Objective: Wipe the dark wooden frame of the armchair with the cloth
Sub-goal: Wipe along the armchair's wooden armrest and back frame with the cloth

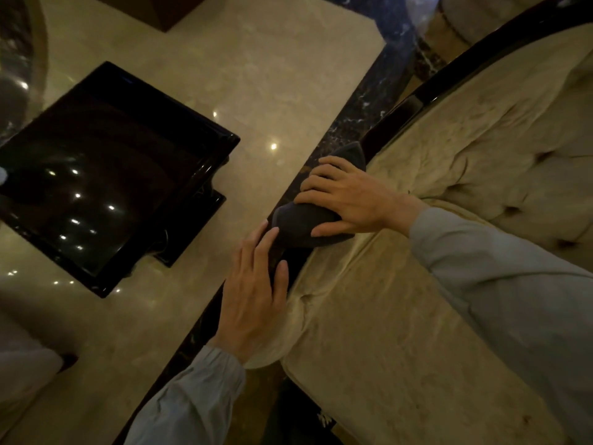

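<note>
- The right hand (345, 195) lies flat on the dark cloth (308, 224), fingers spread and pressing it down rather than gripping it. The cloth sits on the frame (417, 106) where the rail meets the cream upholstery (401, 316), about mid-scene.
- The left hand (256, 295) rests open just near of the cloth, fingers together and laid along the same dark rail. It holds nothing, and its fingertips come up close to the cloth's near edge; I can't tell if they touch it.
- The frame runs as a thin dark line from the near centre up to the far right, curving around the chair's back.
- I'd judge the wiping to be under way and not finished. The cloth is on the wood at one point along the rail, and a long stretch towards the far right lies beyond it.
- The light is too dim to say which parts are already clean; no dust line or wet streak shows on the wood.
- The part under the left hand and nearer the person is mostly hidden, so its state is unknown.
- To the left a glossy black table (109, 178) stands on the pale floor (272, 69), well apart from the chair.
</note>
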